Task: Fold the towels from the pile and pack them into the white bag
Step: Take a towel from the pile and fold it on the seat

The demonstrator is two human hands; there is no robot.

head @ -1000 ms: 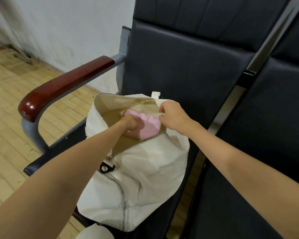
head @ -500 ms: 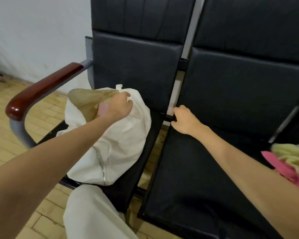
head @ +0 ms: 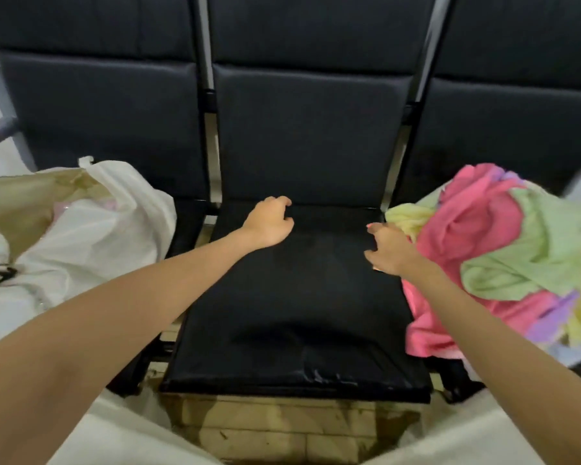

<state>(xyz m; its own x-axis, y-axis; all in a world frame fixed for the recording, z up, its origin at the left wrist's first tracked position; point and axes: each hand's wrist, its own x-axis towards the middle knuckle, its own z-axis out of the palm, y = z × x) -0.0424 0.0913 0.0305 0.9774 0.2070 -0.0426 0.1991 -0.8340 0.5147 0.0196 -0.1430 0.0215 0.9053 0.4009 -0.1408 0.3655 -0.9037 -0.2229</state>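
The pile of towels (head: 503, 260) lies heaped on the right-hand seat: soft, light, limp cloth, probably best pinched at a loose edge or corner. The right hand (head: 388, 248), fingers spread and empty, reaches just beside the pink towel (head: 467, 226). The left hand (head: 270, 221) hovers loosely curled, holding nothing, over the middle seat (head: 299, 313). The white bag (head: 91, 223) sits open on the left-hand seat.

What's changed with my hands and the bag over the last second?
Both hands left the white bag: the left hand let go of the pink towel, now only faintly visible inside, and swung over to the middle seat. The right hand released the bag's rim and moved right, reaching toward the towel pile, not yet gripping it. The bag stays on the left seat, still open.
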